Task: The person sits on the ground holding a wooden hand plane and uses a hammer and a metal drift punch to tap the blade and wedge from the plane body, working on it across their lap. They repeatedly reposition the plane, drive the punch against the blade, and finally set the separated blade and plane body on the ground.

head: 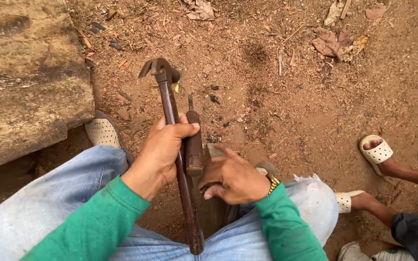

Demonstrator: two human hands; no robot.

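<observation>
Your left hand [158, 157] is clenched around the hammer [175, 145] and chisel [193, 145] together, upright above the dirt between your knees, freeing your right hand [233, 176], fingers curled on a flat piece.

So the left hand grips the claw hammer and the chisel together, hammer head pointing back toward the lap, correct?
Not quite: in the head view the left hand grips the claw hammer and chisel together, but the hammer head points away from the lap, toward the ground ahead.

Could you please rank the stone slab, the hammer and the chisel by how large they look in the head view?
1. Stone slab, clearly largest.
2. Hammer, gripped in the left hand.
3. Chisel, smallest, held against the hammer's handle.
</observation>
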